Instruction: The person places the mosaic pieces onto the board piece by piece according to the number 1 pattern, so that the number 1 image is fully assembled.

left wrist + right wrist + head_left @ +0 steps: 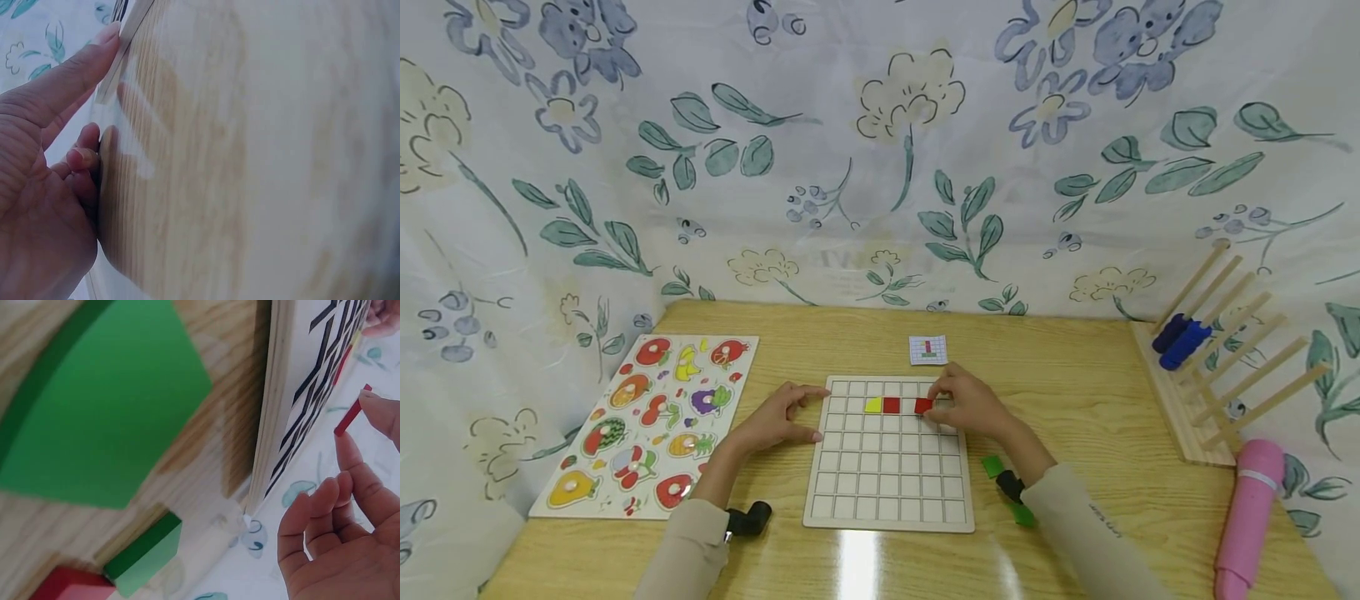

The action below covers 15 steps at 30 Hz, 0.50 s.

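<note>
A square grid board (891, 467) lies flat on the table, with a yellow piece (872, 405) and a red square (891, 405) side by side in its second row. My right hand (966, 403) pinches another red square tile (922, 406) between thumb and index finger, over that row toward the right. In the right wrist view this tile is held on edge, its other fingers loosely bent. My left hand (772, 418) rests at the board's left edge, index finger and thumb stretched along it. The left wrist view shows the extended thumb (81, 72) against the edge.
Behind the board lies a small pattern card (928, 350). Green pieces (992, 467) lie beside the right forearm. A fruit puzzle board (647, 425) is at left. At right stand a wooden peg rack (1180, 400) with blue pieces and a pink cylindrical object (1251, 517).
</note>
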### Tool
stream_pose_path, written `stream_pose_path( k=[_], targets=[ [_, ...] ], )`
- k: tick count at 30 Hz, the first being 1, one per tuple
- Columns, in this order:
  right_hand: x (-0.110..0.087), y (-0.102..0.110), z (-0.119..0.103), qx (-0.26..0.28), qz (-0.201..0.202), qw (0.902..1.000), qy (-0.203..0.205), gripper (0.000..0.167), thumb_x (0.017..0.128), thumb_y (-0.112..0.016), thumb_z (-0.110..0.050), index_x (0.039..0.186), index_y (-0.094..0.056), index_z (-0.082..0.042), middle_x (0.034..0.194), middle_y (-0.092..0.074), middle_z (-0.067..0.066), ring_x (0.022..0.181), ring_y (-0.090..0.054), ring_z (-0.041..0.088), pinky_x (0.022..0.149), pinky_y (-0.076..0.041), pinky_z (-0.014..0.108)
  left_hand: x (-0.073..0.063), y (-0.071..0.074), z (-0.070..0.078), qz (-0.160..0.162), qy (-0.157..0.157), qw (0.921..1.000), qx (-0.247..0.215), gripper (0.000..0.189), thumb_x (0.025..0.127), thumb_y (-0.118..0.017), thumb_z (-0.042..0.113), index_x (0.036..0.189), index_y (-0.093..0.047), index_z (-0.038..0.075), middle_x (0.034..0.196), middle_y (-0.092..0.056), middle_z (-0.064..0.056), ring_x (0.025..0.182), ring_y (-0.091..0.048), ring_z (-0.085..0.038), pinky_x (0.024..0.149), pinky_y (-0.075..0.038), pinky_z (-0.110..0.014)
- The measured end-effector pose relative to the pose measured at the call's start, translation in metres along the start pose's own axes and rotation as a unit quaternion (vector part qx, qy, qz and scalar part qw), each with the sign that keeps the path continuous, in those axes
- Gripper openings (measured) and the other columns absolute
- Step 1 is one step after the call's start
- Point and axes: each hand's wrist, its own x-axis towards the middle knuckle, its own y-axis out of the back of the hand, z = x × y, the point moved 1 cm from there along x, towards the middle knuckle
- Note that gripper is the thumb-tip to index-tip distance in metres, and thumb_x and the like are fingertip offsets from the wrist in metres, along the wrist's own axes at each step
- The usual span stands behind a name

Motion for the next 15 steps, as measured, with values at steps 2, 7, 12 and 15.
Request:
stream_pose_path(
  k=[2, 7, 12, 15],
  targets=[
    [0.001, -0.002, -0.002, 0.005, -0.002, 1.0000, -0.005, 0.015, 0.082, -0.080, -0.020, 0.093, -0.074, -0.011, 0.098, -0.051, 0.003, 0.087, -0.049, 0.019, 0.076, -0.042, 0.032, 0.000, 0.000, 0.000, -0.001, 0.001, 1.0000, 0.002, 0.066, 0.078, -0.084, 0.014, 0.139, -0.057, 0.007, 0.104, -0.042, -0.014, 0.084, -0.033, -0.023, 0.071, -0.031, -0.031],
    [0.003, -0.004, -0.006, 0.005, -0.005, 1.0000, -0.003, 0.016, 0.082, -0.081, -0.021, 0.093, -0.074, -0.011, 0.098, -0.051, 0.004, 0.087, -0.050, 0.020, 0.075, -0.042, 0.032, 0.000, 0.000, 0.000, -0.002, 0.000, 1.0000, 0.003, 0.067, 0.078, -0.085, 0.014, 0.138, -0.057, 0.006, 0.103, -0.041, -0.014, 0.084, -0.033, -0.022, 0.071, -0.031, -0.031],
    [0.004, -0.006, -0.013, -0.006, -0.006, 0.9998, 0.020, 0.016, 0.083, -0.081, -0.022, 0.092, -0.074, -0.011, 0.096, -0.051, 0.002, 0.082, -0.047, 0.016, 0.072, -0.041, 0.030, 0.000, 0.000, 0.000, -0.002, 0.001, 1.0000, 0.002, 0.067, 0.078, -0.085, 0.015, 0.139, -0.057, 0.007, 0.103, -0.041, -0.014, 0.084, -0.033, -0.022, 0.071, -0.031, -0.031],
    [0.006, -0.008, -0.018, -0.008, -0.012, 0.9994, 0.030, 0.016, 0.082, -0.080, -0.022, 0.092, -0.074, -0.010, 0.095, -0.052, 0.003, 0.082, -0.047, 0.015, 0.073, -0.042, 0.030, 0.000, 0.000, 0.001, -0.003, 0.004, 1.0000, -0.003, 0.067, 0.079, -0.084, 0.014, 0.139, -0.057, 0.007, 0.104, -0.041, -0.014, 0.085, -0.033, -0.022, 0.071, -0.031, -0.032]
  ],
)
